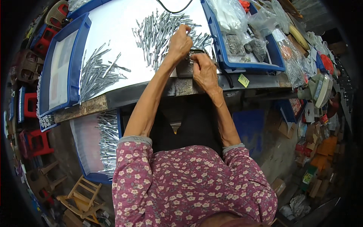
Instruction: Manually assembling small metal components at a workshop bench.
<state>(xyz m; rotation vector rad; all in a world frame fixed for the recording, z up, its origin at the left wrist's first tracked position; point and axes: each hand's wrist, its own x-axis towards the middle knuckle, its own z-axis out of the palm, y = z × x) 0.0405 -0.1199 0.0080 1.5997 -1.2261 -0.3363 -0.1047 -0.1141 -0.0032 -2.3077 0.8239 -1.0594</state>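
- Our left hand (180, 42) is raised over the white work sheet (113, 26), fingers drawn together in a pinch. It seems to grip one thin metal pin from the loose heap of metal pins (162, 30) spread just behind it, though the pin itself is too small to make out.
- Our right hand (204, 72) is curled and pressed down on a small dark block (185, 66) at the table's near edge. We judge it is steadying the block, and we cannot tell whether the fingers also pinch anything.
- The two hands sit close together with the block between them, so the heap lies within a short reach.
- A second, neater bundle of pins (99, 73) lies to the left on the sheet, well apart from the heap, likely kept separate on purpose.
- More pins fill the blue tray (107, 142) below the table edge by our left elbow.
- A blue bin (245, 64) on the right holds clear plastic bags (242, 22), set aside from the working spot.
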